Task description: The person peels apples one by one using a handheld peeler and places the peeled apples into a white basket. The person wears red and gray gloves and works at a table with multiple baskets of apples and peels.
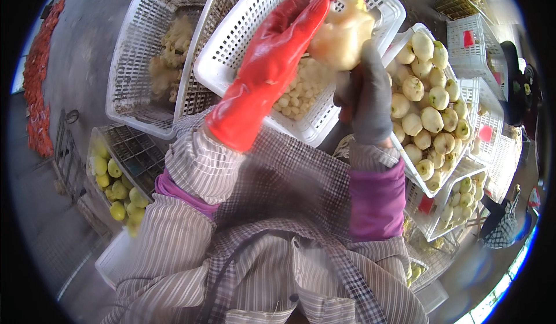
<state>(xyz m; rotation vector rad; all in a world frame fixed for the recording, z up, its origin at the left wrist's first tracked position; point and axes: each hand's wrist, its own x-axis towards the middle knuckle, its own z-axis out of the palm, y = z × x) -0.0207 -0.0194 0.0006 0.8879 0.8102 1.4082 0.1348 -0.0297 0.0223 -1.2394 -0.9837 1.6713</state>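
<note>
My left hand [273,67], in a red rubber glove, holds a pale peeled fruit [341,37], perhaps a pear, above a white plastic basket [217,59]. Its fingers reach around the fruit's upper left side. My right hand [371,93], in a dark grey glove, is closed at the fruit's lower right. A blurred dark thing shows between its fingers, too unclear to name. A small grey shape, perhaps part of a tool, shows at the fruit's right edge. Beneath the fruit, many small pale pieces [297,95] lie in the basket.
A white crate [143,2] with brownish scraps [171,54] stands at left, above a crate of green-yellow fruit [119,189]. On the right, a white crate [397,143] is heaped with pale peeled fruit [432,119]. More crates stand beyond it; a person in checked clothing [501,230] is far right.
</note>
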